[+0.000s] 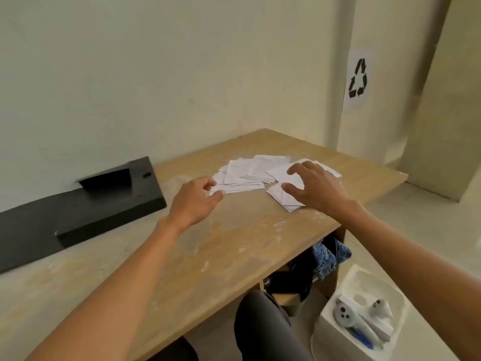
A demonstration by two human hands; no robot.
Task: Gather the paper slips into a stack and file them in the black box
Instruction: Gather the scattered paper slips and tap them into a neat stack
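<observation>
A black recycling symbol (358, 78) stood on a white sheet (360, 101) stuck to the wall, up and beyond the right hand (316, 187). The paper slips (250, 170) under the fingers bore faint print, too small to read.

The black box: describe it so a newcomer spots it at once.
Start at the wooden desk against the pale wall. On its left side lies the black box, long, flat and matte, left of the scattered white paper slips. It is the only dark thing on the desktop.
</observation>
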